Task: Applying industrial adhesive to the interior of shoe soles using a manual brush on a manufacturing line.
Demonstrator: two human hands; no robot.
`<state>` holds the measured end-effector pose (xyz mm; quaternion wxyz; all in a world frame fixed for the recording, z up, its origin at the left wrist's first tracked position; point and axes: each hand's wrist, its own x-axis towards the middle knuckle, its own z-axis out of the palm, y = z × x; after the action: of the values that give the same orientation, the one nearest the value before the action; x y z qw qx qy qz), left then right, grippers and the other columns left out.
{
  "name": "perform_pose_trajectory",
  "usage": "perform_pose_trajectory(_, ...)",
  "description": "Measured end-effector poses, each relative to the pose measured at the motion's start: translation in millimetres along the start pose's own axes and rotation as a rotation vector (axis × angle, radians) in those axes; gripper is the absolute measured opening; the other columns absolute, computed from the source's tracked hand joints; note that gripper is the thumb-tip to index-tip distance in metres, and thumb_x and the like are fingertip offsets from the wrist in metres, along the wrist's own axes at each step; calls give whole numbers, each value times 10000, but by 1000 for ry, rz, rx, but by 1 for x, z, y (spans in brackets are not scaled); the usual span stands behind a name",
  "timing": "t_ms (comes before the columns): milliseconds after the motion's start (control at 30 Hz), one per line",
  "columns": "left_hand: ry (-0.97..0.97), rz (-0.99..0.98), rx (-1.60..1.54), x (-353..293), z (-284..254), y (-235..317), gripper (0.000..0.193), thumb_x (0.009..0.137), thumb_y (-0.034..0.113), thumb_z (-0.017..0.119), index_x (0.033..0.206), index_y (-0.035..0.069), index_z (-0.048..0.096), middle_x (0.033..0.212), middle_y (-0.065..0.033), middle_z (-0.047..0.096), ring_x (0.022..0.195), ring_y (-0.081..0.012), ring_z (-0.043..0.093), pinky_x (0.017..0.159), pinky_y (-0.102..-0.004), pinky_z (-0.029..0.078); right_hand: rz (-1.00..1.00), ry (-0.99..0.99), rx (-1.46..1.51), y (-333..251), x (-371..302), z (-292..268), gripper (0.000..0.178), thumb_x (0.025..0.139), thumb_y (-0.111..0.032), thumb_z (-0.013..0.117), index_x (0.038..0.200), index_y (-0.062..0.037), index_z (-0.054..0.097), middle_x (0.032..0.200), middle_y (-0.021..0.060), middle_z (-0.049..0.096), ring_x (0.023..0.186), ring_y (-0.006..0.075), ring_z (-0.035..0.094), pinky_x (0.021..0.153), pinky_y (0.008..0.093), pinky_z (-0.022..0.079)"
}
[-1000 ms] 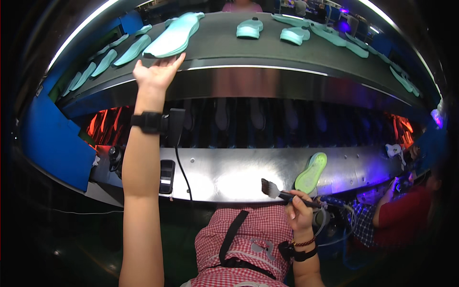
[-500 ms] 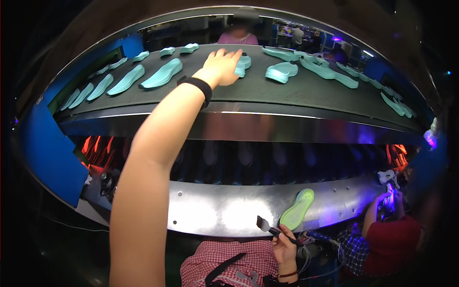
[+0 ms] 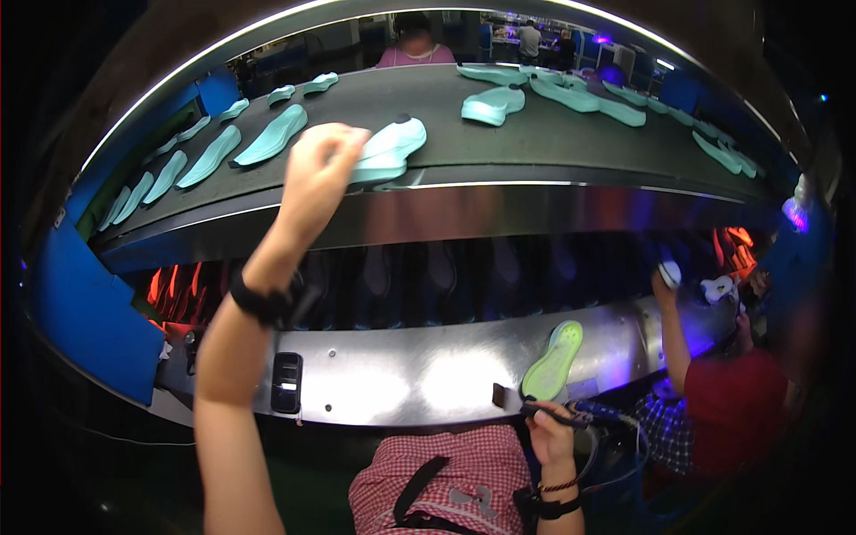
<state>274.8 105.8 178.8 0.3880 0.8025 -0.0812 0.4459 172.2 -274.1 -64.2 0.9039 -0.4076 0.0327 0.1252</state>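
My left hand (image 3: 319, 169), its fingers closed, grips a pair of mint-green shoe soles (image 3: 394, 147) at the front edge of the dark conveyor belt (image 3: 446, 156). A small dark patch shows at the top end of that pair. Down by the metal ledge, my right hand (image 3: 551, 439) is wrapped round the black handle of a flat brush (image 3: 508, 397). The brush's bristles lie just over the ledge, pointing left. Close by, a yellow-green shoe sole (image 3: 553, 361) rests on the ledge, its lower end near the brush handle.
More mint soles (image 3: 272, 136) lie spread along the belt. A black compartment tray (image 3: 286, 383) sits on the metal ledge (image 3: 383, 374). Below the belt, soles stand in a dark, red-lit tunnel (image 3: 441, 267). At right, a co-worker in red (image 3: 736, 410) reaches forward with a whitish piece.
My left hand has come nearer and to the left, pulling the mint soles to the belt's front edge. My right hand still has the brush. The co-worker's arm has stretched forward.
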Motion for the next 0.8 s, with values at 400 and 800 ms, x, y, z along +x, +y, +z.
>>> perform_pose_trajectory(400, -440, -965, -1714, -236, -26, 32, 767, 819, 595, 397, 1294, -4, 348, 1168, -218, 502, 990, -318, 573, 835, -424, 484, -138, -247, 156, -10, 0, 59, 238, 744, 20, 574, 981, 13, 595, 946, 156, 628, 873, 256, 602, 815, 344, 464)
perform_pose_trajectory(800, -114, -1286, -1805, -330, 16, 54, 868, 798, 729, 157, 1311, 59, 359, 1223, -189, 480, 1069, -342, 510, 941, -481, 381, 304, -283, -158, 51, 14, 98, 222, 763, 15, 626, 977, 67, 604, 899, 120, 634, 818, 153, 595, 767, 242, 465)
